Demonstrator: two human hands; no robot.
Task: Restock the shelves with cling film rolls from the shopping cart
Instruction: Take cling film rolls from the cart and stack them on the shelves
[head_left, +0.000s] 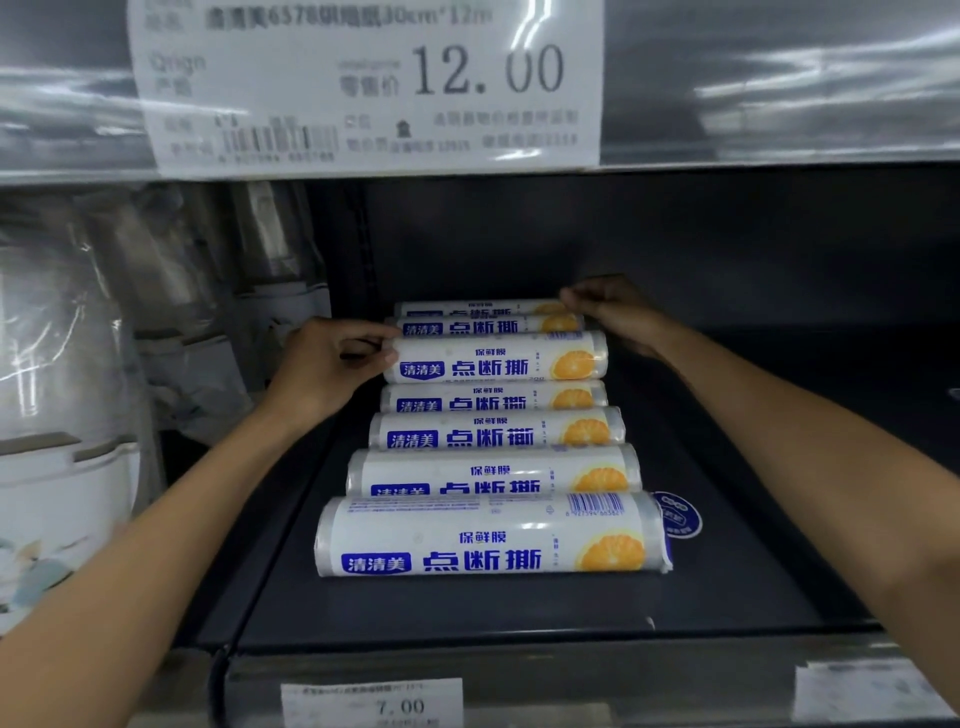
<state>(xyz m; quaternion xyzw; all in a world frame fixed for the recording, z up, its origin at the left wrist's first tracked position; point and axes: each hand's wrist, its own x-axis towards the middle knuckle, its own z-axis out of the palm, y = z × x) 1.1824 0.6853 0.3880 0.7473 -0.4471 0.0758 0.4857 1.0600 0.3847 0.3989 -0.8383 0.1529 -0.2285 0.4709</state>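
Several white cling film rolls with blue print and an orange picture lie crosswise in a row running from front to back on the dark shelf (727, 571). The front roll (488, 538) is the nearest. My left hand (332, 364) pinches the left end of a roll (498, 358) further back. My right hand (618, 312) reaches deeper in, with its fingertips on the right ends of the rearmost rolls (483, 325). The shopping cart is not in view.
An upper shelf edge with a 12.00 price label (363, 83) hangs overhead. Plastic-wrapped white goods (78, 389) fill the bay to the left. The lower rail carries a 7.00 label (371, 701). Dark bare shelf floor extends to the right of the row.
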